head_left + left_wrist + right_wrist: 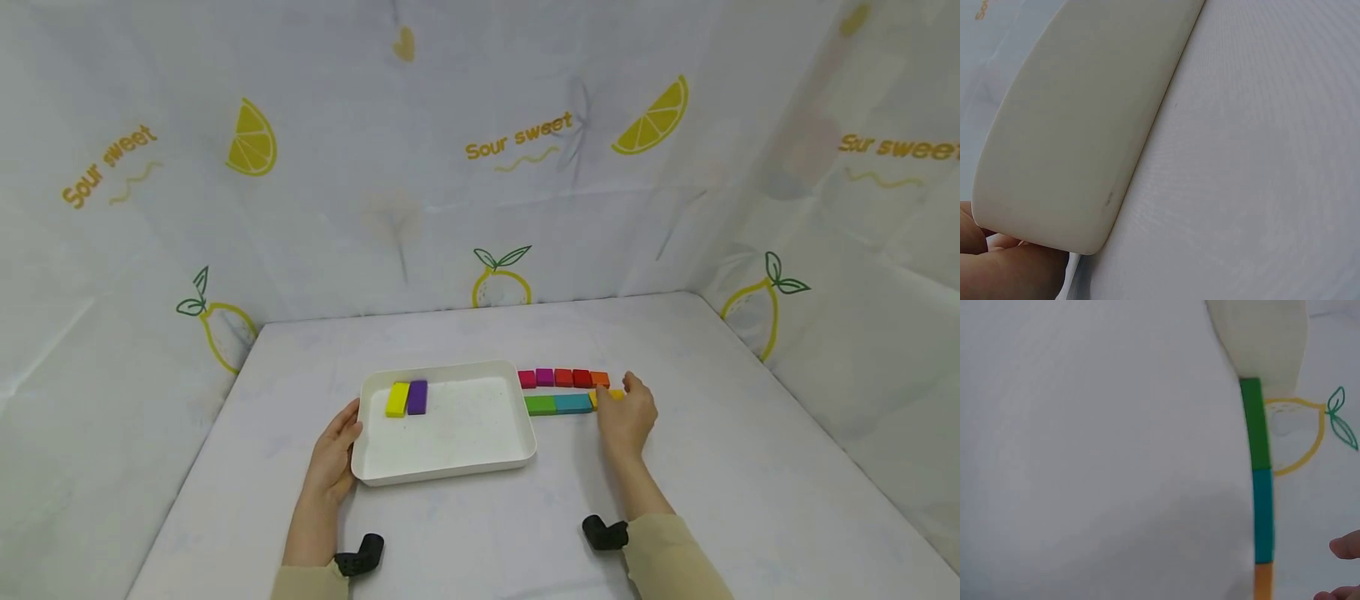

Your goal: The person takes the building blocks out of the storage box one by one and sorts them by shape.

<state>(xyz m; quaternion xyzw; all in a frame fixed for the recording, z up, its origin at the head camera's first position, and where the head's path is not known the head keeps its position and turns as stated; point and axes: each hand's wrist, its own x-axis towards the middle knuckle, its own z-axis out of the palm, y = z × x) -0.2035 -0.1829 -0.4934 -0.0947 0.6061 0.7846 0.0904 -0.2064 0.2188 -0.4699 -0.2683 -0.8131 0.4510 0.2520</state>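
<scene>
A white tray (pixel 450 467) was seen lying on the table, and two blocks were held in its far left corner: a yellow block (pixel 397 399) and a purple block (pixel 417 397), laid side by side and touching. The left hand (pixel 333 454) was rested against the tray's left rim with its fingers fairly straight, nothing being gripped. Just to the right of the tray, a far row of small blocks (pixel 564 377) ran from pink through red to orange, and a nearer row was formed by a green block (pixel 541 405), a teal block (pixel 573 403) and a yellow-orange block (pixel 604 397). The last was touched by the right hand (pixel 626 417), fingers curled over it; whether it was actually pinched could not be told. The white table (pixel 712 467) was enclosed by pale curtains (pixel 480 167) printed with lemons and "Sour sweet".
</scene>
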